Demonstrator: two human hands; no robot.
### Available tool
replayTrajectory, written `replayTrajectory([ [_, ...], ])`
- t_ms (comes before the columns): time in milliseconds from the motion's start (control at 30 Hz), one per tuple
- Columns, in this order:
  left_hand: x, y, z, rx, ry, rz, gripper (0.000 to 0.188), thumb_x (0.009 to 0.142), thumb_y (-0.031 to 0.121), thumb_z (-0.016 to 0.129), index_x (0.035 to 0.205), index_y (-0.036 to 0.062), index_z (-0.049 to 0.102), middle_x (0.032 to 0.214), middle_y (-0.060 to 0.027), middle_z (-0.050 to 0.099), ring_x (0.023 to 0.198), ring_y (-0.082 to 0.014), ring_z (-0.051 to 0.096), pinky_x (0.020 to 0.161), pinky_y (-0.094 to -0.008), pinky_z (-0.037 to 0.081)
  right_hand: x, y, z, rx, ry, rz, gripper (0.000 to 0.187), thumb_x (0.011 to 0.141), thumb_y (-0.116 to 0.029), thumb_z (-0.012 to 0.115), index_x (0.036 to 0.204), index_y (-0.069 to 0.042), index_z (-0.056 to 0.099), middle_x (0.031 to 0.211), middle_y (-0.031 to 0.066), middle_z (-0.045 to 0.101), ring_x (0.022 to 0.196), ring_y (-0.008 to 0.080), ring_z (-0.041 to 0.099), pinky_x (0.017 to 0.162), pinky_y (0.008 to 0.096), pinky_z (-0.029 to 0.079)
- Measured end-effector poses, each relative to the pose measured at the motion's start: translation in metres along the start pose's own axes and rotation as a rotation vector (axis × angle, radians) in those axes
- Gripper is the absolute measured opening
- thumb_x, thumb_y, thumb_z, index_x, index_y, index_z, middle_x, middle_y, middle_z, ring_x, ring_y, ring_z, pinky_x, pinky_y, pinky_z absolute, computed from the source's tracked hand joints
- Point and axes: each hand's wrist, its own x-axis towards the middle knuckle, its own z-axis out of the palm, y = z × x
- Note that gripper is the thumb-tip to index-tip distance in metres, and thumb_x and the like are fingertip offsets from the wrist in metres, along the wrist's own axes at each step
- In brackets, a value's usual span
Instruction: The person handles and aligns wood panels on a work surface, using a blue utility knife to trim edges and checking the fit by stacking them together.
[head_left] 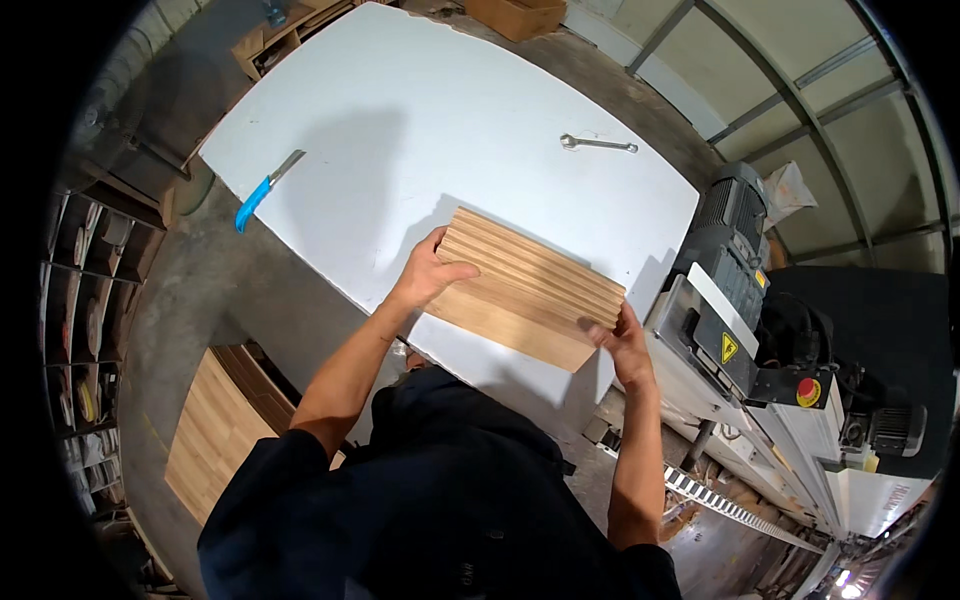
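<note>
Firmly, the left hand (428, 275) and right hand (622, 345) each close their grip on opposite ends of a stack of grooved wooden boards (525, 290), resting on the white counter (420, 110) near its front edge.

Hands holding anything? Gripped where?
Both grip a stack of pale wooden boards on the white table: left hand at its left end, right hand at its right corner.

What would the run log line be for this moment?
left hand on boards | right hand on boards | boards on white table | wrench, knife untouched
</note>
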Motion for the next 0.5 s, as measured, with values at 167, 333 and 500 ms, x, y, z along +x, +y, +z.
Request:
replayTrajectory([
  [167, 0.000, 0.018, 0.001, 0.103, -0.003, 0.005, 0.075, 0.064, 0.015, 0.083, 0.125, -0.0050, 0.044, 0.111, -0.0128, 0.060, 0.102, -0.0194, 0.058, 0.090, -0.0317, 0.046, -0.011, -0.006, 0.016, -0.147, 0.070, 0.005, 0.067, 0.069, 0.005, 0.077, 0.128, -0.006, 0.046, 0.109, 0.0031, 0.060, 0.099, 0.0155, 0.057, 0.086, 0.0283, 0.047],
  [333, 0.002, 0.041, -0.005, 0.279, -0.076, 0.223, 0.077, 0.064, 0.012, 0.084, 0.128, 0.0001, 0.043, 0.114, -0.0077, 0.058, 0.107, -0.0166, 0.055, 0.092, -0.0310, 0.044, -0.013, -0.003, 0.020, -0.203, 0.107, -0.258, 0.073, 0.069, 0.002, 0.078, 0.132, -0.006, 0.041, 0.109, 0.0029, 0.060, 0.099, 0.0148, 0.057, 0.087, 0.0291, 0.047],
  [500, -0.002, 0.019, -0.016, 0.282, -0.136, 0.046, 0.092, 0.062, 0.027, 0.086, 0.136, 0.0004, 0.036, 0.122, -0.0154, 0.055, 0.116, -0.0228, 0.051, 0.097, -0.0351, 0.043, -0.012, 0.016, 0.019, -0.160, 0.162, -0.213, 0.081, 0.069, -0.009, 0.081, 0.135, -0.004, 0.036, 0.113, 0.0054, 0.058, 0.103, 0.0170, 0.056, 0.090, 0.0304, 0.046],
])
